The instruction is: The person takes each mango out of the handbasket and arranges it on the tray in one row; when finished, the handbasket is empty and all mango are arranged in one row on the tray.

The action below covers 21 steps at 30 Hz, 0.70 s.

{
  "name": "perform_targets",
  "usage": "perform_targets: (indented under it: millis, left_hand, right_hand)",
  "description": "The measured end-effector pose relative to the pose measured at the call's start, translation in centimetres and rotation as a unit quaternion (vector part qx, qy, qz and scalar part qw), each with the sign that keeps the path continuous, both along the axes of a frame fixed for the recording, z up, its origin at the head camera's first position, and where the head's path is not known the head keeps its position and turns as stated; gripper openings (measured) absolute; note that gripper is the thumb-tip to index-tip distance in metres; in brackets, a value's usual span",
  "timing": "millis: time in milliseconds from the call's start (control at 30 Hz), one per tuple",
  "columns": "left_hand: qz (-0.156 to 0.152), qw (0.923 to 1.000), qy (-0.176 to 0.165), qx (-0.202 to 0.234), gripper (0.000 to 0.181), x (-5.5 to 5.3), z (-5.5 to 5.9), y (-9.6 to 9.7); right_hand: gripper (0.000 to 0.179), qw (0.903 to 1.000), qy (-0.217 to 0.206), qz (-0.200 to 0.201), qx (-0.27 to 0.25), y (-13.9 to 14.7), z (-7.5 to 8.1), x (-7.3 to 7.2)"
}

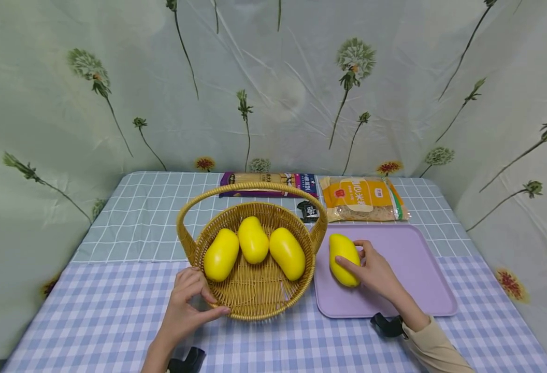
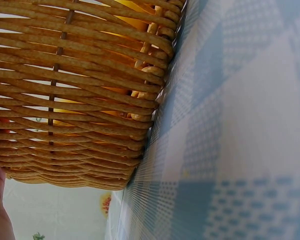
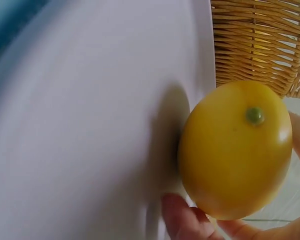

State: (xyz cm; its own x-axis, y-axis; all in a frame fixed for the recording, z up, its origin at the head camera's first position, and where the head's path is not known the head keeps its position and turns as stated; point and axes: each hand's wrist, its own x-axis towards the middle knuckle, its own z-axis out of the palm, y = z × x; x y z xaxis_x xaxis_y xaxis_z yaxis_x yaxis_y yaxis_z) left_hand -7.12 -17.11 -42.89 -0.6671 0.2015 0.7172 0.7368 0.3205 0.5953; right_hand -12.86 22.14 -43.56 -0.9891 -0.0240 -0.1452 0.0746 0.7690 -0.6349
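Note:
My left hand (image 1: 187, 305) grips the near left rim of a round wicker basket (image 1: 255, 316) with a tall arched handle. Inside the basket lie three yellow mangoes, one at the left (image 1: 221, 255), one at the back (image 1: 253, 240) and one at the right (image 1: 287, 254). In the left wrist view, the woven wall (image 2: 75, 100) rises from the checked cloth, with a thumb or finger at the lower left edge. My right hand (image 1: 378, 272) holds another mango (image 1: 343, 260) over the left part of a lilac tray (image 1: 404, 243). Its green stem spot (image 3: 255, 115) shows in the right wrist view.
Behind the basket lies a purple packet (image 1: 283, 178), partly crossed by the handle. An orange-labelled bag (image 1: 362, 199) lies just behind the tray, beside a small black packet (image 1: 308, 211). A flowered curtain (image 1: 283, 77) closes off the back of the cloth-covered table (image 1: 115, 311).

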Motion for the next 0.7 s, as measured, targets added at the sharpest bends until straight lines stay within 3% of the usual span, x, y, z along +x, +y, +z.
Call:
perform_targets:
  millis: [433,700]
  left_hand:
    - [-0.001,1.0000,0.000,0.000,0.036,0.05,0.05,0.00]
    - [0.000,1.0000,-0.003,-0.004,0.037,0.17,0.09,0.02]
  right_hand:
    - [0.084,0.9990,0.009,0.014,0.041,-0.17,0.19,0.10]
    - [0.075,0.9967,0.048,0.010,0.064,-0.03,0.70,0.61]
